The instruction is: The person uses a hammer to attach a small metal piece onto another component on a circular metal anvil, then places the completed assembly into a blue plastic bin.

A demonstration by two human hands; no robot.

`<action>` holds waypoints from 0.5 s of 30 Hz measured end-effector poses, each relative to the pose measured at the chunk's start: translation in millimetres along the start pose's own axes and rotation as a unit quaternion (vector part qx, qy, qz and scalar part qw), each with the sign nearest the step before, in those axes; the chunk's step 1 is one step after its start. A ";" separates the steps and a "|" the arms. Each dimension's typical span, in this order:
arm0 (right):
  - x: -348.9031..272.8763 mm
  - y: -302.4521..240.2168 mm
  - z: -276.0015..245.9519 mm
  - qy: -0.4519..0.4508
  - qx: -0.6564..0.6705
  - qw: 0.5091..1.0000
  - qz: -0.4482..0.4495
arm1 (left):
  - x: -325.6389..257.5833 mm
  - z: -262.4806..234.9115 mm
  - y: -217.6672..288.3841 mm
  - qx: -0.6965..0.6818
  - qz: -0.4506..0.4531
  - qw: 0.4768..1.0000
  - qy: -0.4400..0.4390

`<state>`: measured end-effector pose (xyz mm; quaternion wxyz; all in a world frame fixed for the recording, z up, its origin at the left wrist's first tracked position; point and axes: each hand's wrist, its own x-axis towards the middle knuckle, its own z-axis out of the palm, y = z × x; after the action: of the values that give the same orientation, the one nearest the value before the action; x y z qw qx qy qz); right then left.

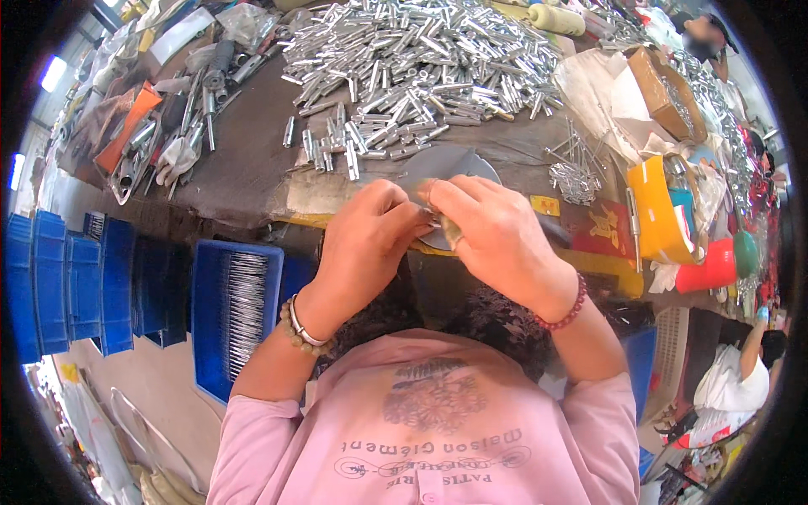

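My left hand and my right hand meet at the table's near edge, fingertips almost touching. Both have their fingers pinched together. Between them a small shiny bit shows, mostly covered by the fingers, so I cannot make out its kind. Beneath and behind the hands lies a round grey disc. Just beyond, a large heap of short silver metal tubes spreads over the dark tabletop, with a few loose tubes at its near side.
Thin metal pins lie right of the disc. A yellow box, a red container and a cardboard box stand farther right. Tools crowd the back left. Below left, a blue bin holds stacked metal rods; other blue bins stand beside it.
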<state>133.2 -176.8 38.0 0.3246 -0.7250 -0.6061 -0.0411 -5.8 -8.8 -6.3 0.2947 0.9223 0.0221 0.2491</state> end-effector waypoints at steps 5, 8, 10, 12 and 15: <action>-5.2 6.0 9.1 0.051 0.152 0.983 0.084 | -1.7 1.9 -3.9 -0.011 0.013 1.000 0.020; -10.5 5.5 7.6 0.043 0.141 0.984 0.097 | -0.2 3.3 -4.1 -0.036 0.020 0.999 0.035; -11.5 6.1 7.1 0.037 0.138 0.984 0.104 | 0.0 2.2 -3.5 -0.044 0.022 0.998 0.041; -11.4 7.9 6.1 0.007 0.110 0.990 0.087 | -0.4 1.2 -2.9 -0.044 0.017 0.998 0.040; -7.8 4.4 3.3 -0.007 0.078 0.993 0.085 | -0.8 1.3 -3.9 -0.046 0.020 0.998 0.043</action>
<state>134.1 -182.0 30.0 0.3779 -0.7465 -0.5462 0.0392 -5.5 -6.4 -9.7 0.3309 0.8963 0.0043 0.2951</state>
